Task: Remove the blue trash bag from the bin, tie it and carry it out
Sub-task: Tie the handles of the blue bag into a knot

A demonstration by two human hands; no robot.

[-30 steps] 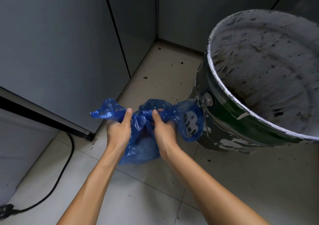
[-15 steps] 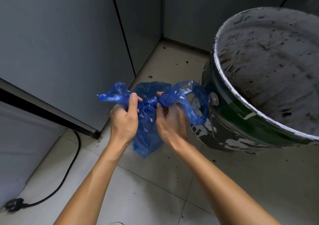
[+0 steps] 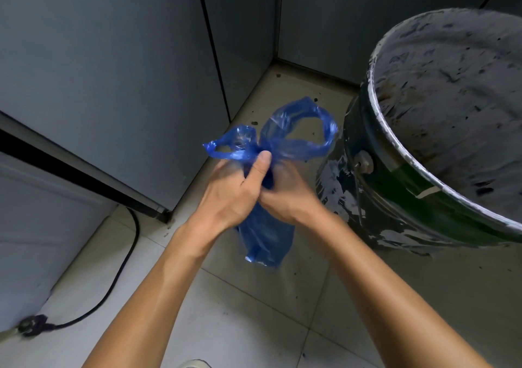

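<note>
The blue trash bag hangs in the air over the tiled floor, out of the bin. My left hand grips its gathered neck, thumb pressed up against the twisted plastic. My right hand, partly blurred, holds the bag just beside and behind the left one. Above both hands the bag's two handle ends stick up as loops, a small one on the left and a larger one on the right. The bin, a paint-smeared dark bucket with a white rim, stands at the right with no liner inside.
Grey cabinet panels close off the left side and back, forming a corner. A black power cable runs along the floor at the lower left to a plug. The pale floor tiles carry dark specks.
My hands have come together and crossed at the bag's neck. The handle ends now stand up as loops above them, and the bag hangs narrower and longer.
</note>
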